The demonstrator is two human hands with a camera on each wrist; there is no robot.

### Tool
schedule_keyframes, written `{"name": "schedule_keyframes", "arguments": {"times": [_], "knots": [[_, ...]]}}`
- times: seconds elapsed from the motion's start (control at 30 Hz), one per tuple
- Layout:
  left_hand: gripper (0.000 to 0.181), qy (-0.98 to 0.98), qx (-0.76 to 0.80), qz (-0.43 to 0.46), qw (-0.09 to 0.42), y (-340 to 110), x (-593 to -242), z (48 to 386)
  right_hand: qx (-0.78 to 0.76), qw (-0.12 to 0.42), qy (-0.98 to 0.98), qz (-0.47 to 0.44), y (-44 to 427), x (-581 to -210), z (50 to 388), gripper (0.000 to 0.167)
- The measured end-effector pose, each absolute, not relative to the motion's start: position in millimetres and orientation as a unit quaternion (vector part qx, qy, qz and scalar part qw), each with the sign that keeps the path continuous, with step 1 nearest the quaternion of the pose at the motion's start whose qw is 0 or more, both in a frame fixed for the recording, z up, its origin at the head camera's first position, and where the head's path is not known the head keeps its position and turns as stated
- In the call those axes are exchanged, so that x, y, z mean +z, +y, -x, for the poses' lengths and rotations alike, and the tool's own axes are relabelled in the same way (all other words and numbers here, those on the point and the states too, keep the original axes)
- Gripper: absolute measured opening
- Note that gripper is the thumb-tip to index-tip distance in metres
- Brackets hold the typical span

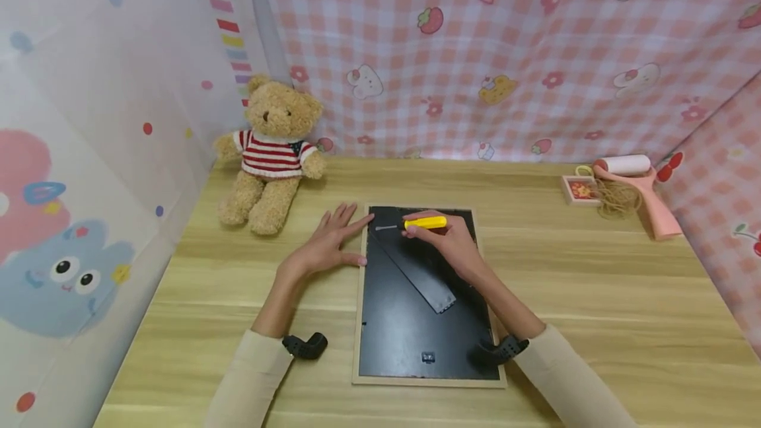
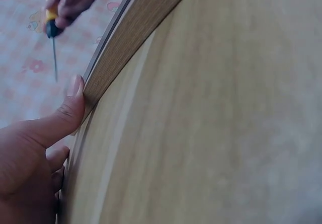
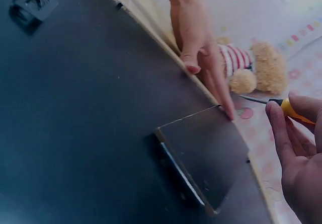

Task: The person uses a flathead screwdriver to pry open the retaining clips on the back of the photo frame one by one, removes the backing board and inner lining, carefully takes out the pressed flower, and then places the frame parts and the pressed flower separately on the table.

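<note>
Beige sleeves (image 1: pixel 250 378) foremost; right hand (image 1: pixel 450 241) grips screwdriver (image 1: pixel 425 222), left hand (image 1: pixel 324 242) spread against frame (image 1: pixel 428 382); left wrist view hides black flap (image 1: pixel 424 275).

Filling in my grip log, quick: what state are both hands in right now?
Left hand: open, thumb touching the edge of the black-backed frame.
Right hand: closed, holding the yellow-handled screwdriver.

A: How is the frame (image 2: pixel 132 32) surfaced?
B: Pale, grained wood is shown; the black backing (image 1: pixel 392 339) is finished smooth, faintly glossy.
A: And the screwdriver (image 1: pixel 423 223)?
B: Glossy plastic is fitted to a metal shaft (image 1: pixel 387 227); the teddy bear (image 1: pixel 271 156) is covered in rough plush.
</note>
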State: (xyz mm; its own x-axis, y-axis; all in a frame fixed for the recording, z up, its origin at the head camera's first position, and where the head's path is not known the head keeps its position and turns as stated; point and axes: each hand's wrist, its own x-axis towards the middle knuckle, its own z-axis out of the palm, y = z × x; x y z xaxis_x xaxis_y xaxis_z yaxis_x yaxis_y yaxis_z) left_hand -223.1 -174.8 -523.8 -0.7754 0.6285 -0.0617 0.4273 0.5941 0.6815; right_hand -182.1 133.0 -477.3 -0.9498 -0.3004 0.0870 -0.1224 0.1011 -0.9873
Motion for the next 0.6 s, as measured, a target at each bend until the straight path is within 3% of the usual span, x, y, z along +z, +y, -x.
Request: {"name": "schedule_keyframes", "arguments": {"times": [0.6], "knots": [[0.094, 0.879, 0.349, -0.295, 0.139, -172, -514, 216, -0.595, 0.064, 0.789, 0.141, 116, -492, 199, 0.029]]}}
